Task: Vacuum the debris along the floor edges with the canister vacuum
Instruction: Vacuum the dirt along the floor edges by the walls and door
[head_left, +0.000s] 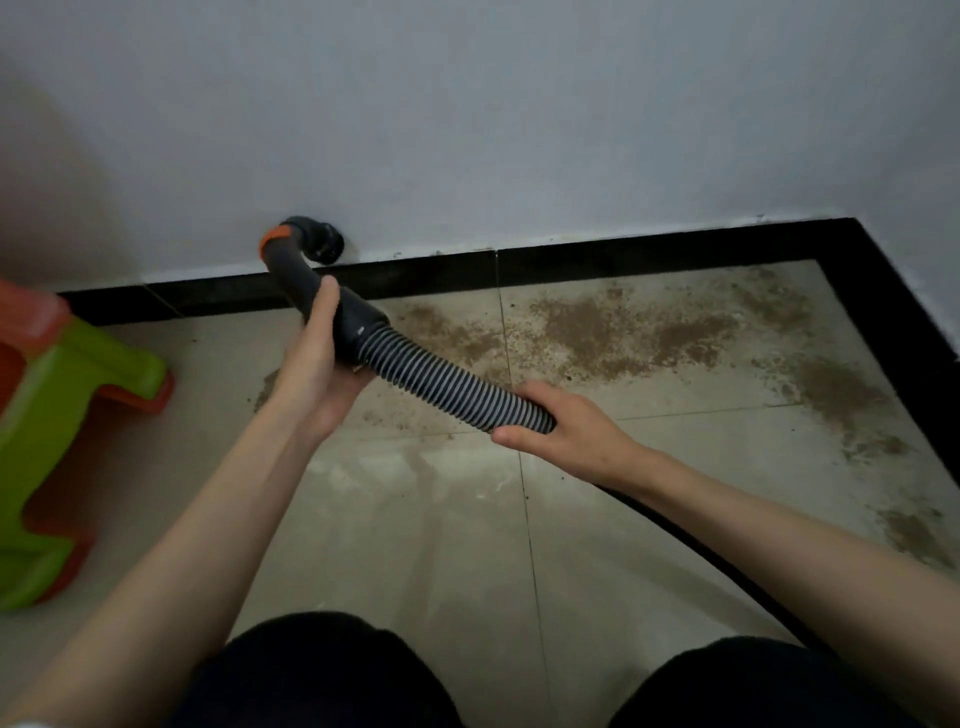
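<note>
Nearest us, our right hand (563, 431) curls its fingers round the ribbed hose (447, 387). Further on, our left hand (319, 358) wraps fingers and thumb around the grey handle (332, 306). Beyond, the nozzle end (322, 241) meets the wall above the black floor edge (426, 270). Brown debris (623, 332) spreads toward the floor's far right corner.

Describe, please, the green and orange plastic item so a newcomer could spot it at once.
Follow the black skirting along the white wall to the picture's left edge. There, on the tiled floor, stands the plastic stool, the only brightly coloured thing, lime green over orange.
</note>
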